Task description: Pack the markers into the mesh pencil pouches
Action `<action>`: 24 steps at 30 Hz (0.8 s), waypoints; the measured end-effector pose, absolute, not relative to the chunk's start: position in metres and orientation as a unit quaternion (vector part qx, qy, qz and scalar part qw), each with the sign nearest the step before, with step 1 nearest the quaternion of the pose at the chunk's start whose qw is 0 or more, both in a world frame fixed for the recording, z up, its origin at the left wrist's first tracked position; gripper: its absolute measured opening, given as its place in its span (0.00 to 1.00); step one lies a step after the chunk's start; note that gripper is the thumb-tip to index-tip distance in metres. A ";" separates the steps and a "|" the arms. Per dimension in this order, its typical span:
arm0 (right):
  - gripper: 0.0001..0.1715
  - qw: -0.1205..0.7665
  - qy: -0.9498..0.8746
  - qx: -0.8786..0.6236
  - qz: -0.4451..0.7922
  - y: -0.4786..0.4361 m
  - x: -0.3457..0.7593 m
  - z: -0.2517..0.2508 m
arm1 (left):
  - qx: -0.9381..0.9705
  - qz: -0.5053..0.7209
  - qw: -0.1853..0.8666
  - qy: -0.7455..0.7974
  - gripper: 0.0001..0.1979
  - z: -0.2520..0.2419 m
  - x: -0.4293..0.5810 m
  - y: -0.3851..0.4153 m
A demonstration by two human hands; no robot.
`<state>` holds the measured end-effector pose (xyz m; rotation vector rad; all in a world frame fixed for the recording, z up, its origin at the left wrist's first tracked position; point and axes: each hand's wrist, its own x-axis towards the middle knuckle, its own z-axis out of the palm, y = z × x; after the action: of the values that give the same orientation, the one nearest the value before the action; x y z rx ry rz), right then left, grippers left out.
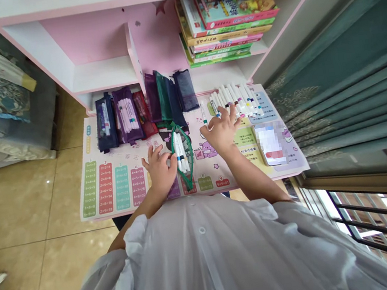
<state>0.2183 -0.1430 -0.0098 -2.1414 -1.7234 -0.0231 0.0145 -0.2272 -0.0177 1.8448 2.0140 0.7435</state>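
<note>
A green mesh zip pouch (pixel 188 151) lies unzipped in front of me with several white markers (pixel 180 149) inside. My left hand (pixel 160 169) rests at the pouch's left side, its thumb against the edge and its fingers spread. Farther right, my right hand (pixel 223 130) reaches over the near edge of a row of loose white markers (pixel 235 99). Its fingers are apart, and I see no marker gripped in them. One green-capped marker (pixel 204 114) lies separately, just left of that row and close to the right thumb.
Filled pouches in dark blue (pixel 107 139), purple (pixel 131 134) and red (pixel 146 123) lie at the back left. Flat mesh pouches (pixel 185 90) lean at the shelf. Stacked books (pixel 228 36) sit above; a phone (pixel 270 145) lies right on the printed desktop (pixel 89 181).
</note>
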 end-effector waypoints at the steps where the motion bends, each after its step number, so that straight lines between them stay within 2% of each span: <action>1: 0.08 0.203 -0.618 -0.759 0.000 -0.152 0.214 -0.004 | 0.644 0.259 0.154 0.703 0.09 -0.017 0.015 -0.227; 6: 0.08 0.254 -0.649 -0.716 0.046 -0.196 0.196 0.013 | 0.643 0.253 0.151 0.706 0.08 -0.014 0.016 -0.228; 12: 0.10 0.280 -0.681 -0.671 0.088 -0.227 0.177 0.012 | 0.648 0.252 0.151 0.703 0.09 -0.015 0.015 -0.228; 24: 0.10 0.221 -0.718 -0.652 0.101 -0.236 0.160 -0.002 | 0.648 0.256 0.139 0.704 0.07 -0.018 0.014 -0.228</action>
<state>0.1600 -0.2365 -0.0016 -1.8027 -1.9856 0.2781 0.0137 -0.2279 -0.0176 1.8728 2.0358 0.7394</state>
